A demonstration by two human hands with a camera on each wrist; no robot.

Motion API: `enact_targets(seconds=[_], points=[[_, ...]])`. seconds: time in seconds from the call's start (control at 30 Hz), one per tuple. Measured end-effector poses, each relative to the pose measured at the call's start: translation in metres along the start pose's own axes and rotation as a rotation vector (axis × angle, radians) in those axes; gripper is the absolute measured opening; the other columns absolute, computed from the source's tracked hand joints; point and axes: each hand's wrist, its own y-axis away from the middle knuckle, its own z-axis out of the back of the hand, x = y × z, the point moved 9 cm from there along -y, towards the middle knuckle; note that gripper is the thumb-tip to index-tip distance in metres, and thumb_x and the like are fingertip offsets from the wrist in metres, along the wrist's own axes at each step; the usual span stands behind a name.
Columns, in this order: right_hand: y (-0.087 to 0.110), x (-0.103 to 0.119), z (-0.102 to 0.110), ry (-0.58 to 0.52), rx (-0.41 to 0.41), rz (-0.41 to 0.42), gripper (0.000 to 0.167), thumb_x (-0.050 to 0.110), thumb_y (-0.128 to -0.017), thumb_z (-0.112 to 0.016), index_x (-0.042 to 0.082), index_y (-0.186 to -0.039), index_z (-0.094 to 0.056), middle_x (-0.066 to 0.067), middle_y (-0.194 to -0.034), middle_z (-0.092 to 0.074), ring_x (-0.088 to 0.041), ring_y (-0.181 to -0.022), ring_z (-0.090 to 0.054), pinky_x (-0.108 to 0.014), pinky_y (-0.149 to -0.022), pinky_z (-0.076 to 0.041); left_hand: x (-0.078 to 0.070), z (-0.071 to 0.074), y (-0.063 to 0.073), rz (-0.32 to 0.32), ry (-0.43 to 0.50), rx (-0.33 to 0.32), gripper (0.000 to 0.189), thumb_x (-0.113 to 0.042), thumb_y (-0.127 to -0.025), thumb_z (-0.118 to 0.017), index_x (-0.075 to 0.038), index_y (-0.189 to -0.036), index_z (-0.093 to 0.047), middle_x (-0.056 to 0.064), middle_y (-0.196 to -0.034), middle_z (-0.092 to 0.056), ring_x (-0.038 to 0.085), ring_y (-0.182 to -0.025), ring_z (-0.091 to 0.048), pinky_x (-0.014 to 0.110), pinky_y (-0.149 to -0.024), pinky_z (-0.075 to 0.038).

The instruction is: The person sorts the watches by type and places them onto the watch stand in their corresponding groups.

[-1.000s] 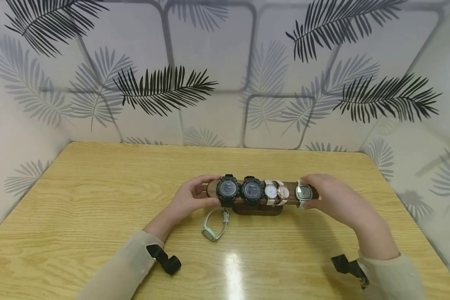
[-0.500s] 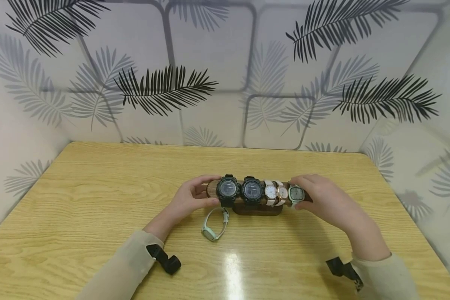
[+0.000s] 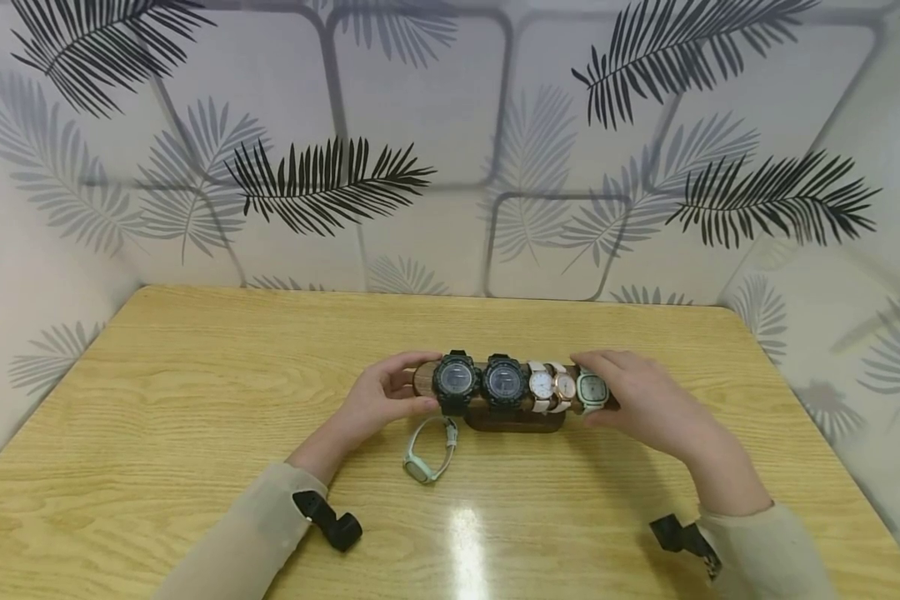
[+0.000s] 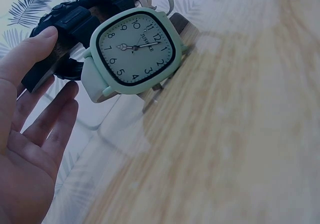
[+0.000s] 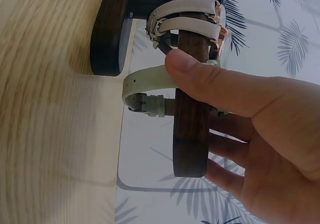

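A dark wooden watch stand (image 3: 513, 422) carries a row of watches along its raised bar (image 5: 191, 134). My left hand (image 3: 367, 396) grips the bar's left end, thumb in front, beside two black digital watches (image 3: 457, 377). At the right end, my right hand (image 3: 648, 404) holds a mint-green square watch (image 3: 592, 388) that is looped round the bar. My right thumb (image 5: 182, 63) presses its strap (image 5: 150, 78), while the other fingers are partly hidden behind the bar. Two pale-strapped round watches (image 3: 542, 384) sit just left of it.
Another mint-green watch (image 3: 420, 468), its strap buckled into a loop, lies on the wooden table (image 3: 232, 375) in front of the stand. Its square dial (image 4: 137, 48) looms large in the left wrist view. A leaf-patterned wall (image 3: 435, 233) rises behind the table.
My right hand has slid the green watch left along the bar, close to the pale-strapped watches. My left hand has stayed on the bar's left end.
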Motion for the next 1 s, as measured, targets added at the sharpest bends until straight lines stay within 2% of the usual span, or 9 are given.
enact_targets(seconds=[0.4, 0.77, 0.9, 1.0], points=[[-0.001, -0.003, -0.008, 0.017, 0.009, -0.040, 0.079, 0.024, -0.072, -0.084, 0.000, -0.137, -0.046, -0.020, -0.131, -0.053, -0.039, -0.119, -0.049, -0.060, -0.097, -0.035, 0.002, 0.000, 0.000, 0.002, 0.010, 0.001, 0.060, -0.009, -0.080, -0.078, -0.013, -0.135, -0.055, 0.008, -0.133, -0.054, 0.028, -0.107, -0.060, 0.037, -0.086, -0.053], [-0.003, -0.003, -0.018, 0.068, 0.028, -0.040, 0.091, 0.027, -0.070, -0.085, 0.002, -0.143, -0.038, -0.019, -0.131, -0.051, -0.041, -0.119, -0.047, -0.064, -0.096, -0.035, 0.003, -0.001, 0.001, 0.002, -0.006, -0.004, 0.060, -0.005, -0.080, -0.077, -0.011, -0.135, -0.054, 0.010, -0.132, -0.054, 0.028, -0.107, -0.061, 0.036, -0.085, -0.053], [0.000, 0.004, -0.013, 0.070, 0.018, -0.031, 0.097, 0.029, -0.070, -0.084, 0.005, -0.148, -0.030, -0.019, -0.139, -0.045, -0.042, -0.124, -0.041, -0.065, -0.100, -0.030, 0.003, -0.002, 0.003, -0.007, -0.006, -0.003, 0.060, -0.008, -0.080, -0.077, -0.009, -0.135, -0.054, 0.011, -0.133, -0.054, 0.027, -0.107, -0.061, 0.035, -0.085, -0.053], [0.001, 0.020, -0.002, 0.071, -0.043, 0.024, 0.102, 0.030, -0.070, -0.085, 0.008, -0.150, -0.027, -0.017, -0.144, -0.039, -0.040, -0.125, -0.040, -0.064, -0.100, -0.029, 0.002, -0.003, 0.003, -0.009, -0.006, -0.004, 0.060, -0.010, -0.080, -0.078, -0.010, -0.135, -0.054, 0.010, -0.132, -0.054, 0.027, -0.106, -0.061, 0.035, -0.085, -0.053]])
